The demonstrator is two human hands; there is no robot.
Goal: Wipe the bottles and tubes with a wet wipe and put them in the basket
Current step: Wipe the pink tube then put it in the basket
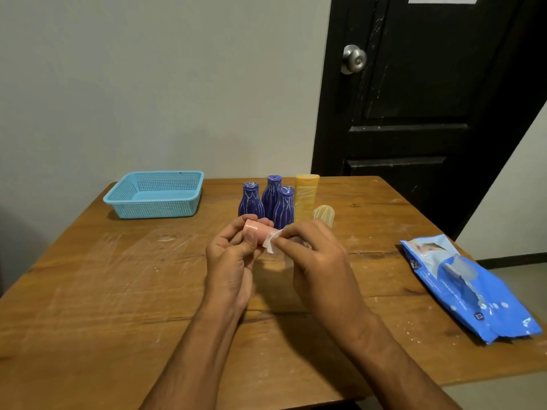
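A light blue basket (154, 194) with perforated walls sits at the upper left of the wooden tabletop (88, 291), close to the far edge and the grey wall; nothing shows inside it.

In the middle of the frame the left hand (233, 255) grasps a pink tube (257, 230), its fingers curled behind the cap end and the thumb lying across the front, so the tube lies roughly level above the tabletop. The right hand (313, 261) pinches a white wet wipe (273, 242) against the tube's other end, thumb and fingers closed over the wipe.

Just behind the hands, 3 dark blue bottles (268, 202) with pale line markings stand upright in a tight cluster. Beside them on the right stands a tall yellow bottle (306, 196), and just in front of that, lower, a small pale yellow tube (324, 215), partly hidden by the right hand.

At the right edge of the tabletop lies a blue pack of wipes (470, 288), crumpled, its flap area facing up, part of it hanging over the edge.

At the upper right of the frame stands a black door (429, 113) with a round metal knob (354, 59).
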